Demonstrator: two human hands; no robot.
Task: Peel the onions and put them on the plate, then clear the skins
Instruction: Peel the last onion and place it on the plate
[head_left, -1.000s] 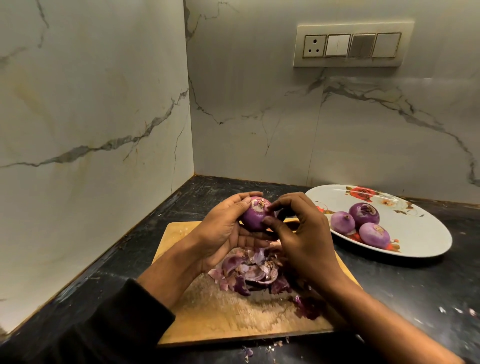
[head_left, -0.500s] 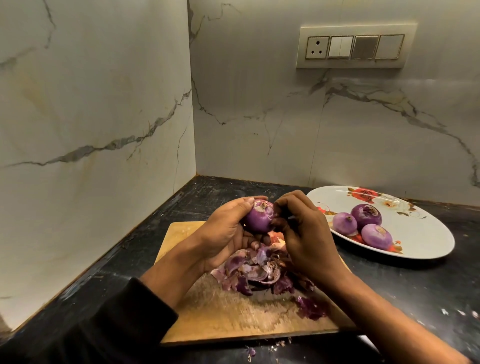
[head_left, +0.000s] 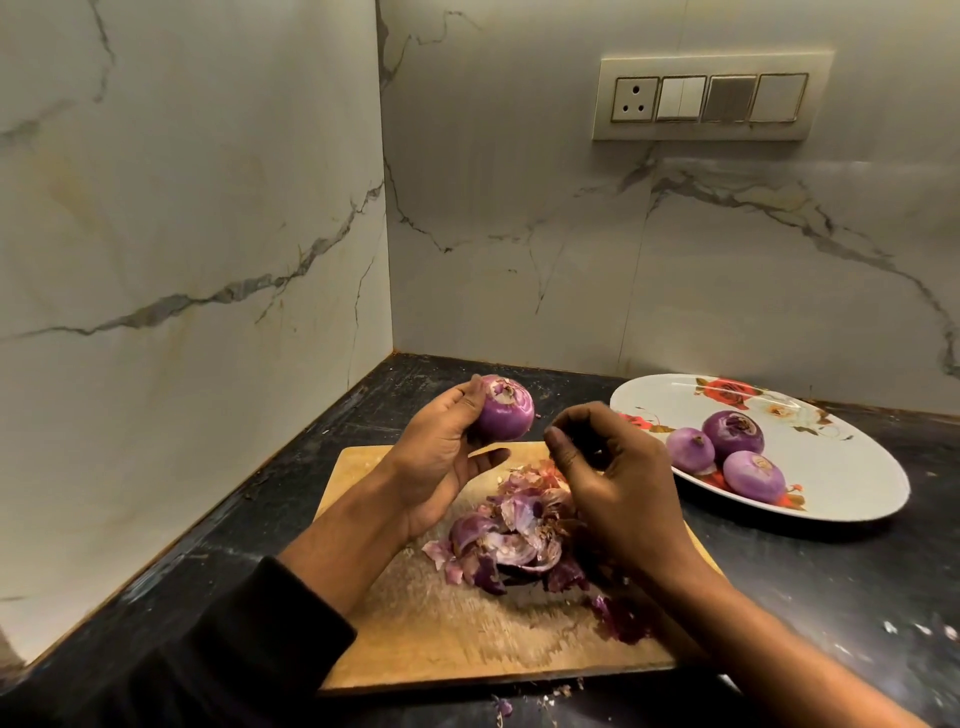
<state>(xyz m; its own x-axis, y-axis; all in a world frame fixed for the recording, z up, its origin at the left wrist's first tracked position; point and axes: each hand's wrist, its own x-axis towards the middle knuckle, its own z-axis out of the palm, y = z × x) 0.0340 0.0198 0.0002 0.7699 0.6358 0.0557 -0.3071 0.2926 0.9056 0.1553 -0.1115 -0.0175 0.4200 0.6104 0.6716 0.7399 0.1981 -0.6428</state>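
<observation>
Two hands work above the wooden cutting board (head_left: 415, 623) on our dark desk (head_left: 831, 597). Our left hand (head_left: 441, 462) is raised, palm turned inward, and its grip wraps the peeled purple onion (head_left: 505, 415) between thumb and curled fingers, the cut end facing up; the little finger hangs free beneath it. Our right hand (head_left: 618, 483) hovers just beside the onion without touching it, thumb and forefinger curled toward each other in a narrow grip; whether a scrap of skin sits between them we cannot tell, since that spot is in shadow. Below both hands the pile of onion skins (head_left: 514, 540) lies on the board, its right part hidden behind our right wrist. To the right, three peeled onions (head_left: 732, 452) rest close together on the white flowered plate (head_left: 852, 467), which stands on the desk near the board. Our left forearm ends in a dark sleeve (head_left: 234, 644), cut off at the lower edge.
</observation>
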